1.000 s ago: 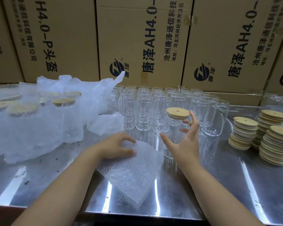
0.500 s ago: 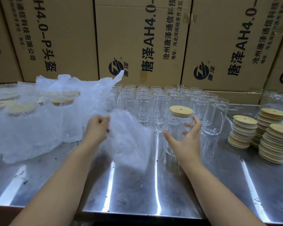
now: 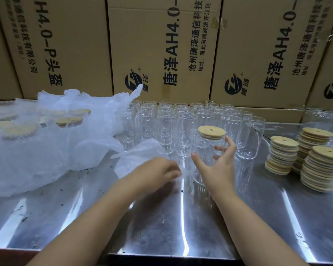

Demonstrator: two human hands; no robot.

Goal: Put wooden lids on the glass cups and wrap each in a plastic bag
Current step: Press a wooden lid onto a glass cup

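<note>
A clear glass cup [image 3: 204,150] with a round wooden lid [image 3: 211,132] on top stands near the middle of the steel table. My right hand [image 3: 216,167] curls round its right side, thumb on the left, fingers behind the glass. My left hand [image 3: 158,172] pinches a translucent plastic bag [image 3: 138,158] just left of the cup, and the bag's edge reaches toward the cup's base. Behind them stand several rows of bare glass cups [image 3: 181,121].
Three stacks of wooden lids [image 3: 319,166] stand at the right. A heap of wrapped, lidded cups under plastic [image 3: 46,135] fills the left. Cardboard boxes [image 3: 161,45] form a wall behind. The steel table [image 3: 161,227] shows bare metal near the front edge.
My left hand lifted the plastic bag off the table, then brought it down and right to the cup's base. My right hand kept hold of the lidded cup.
</note>
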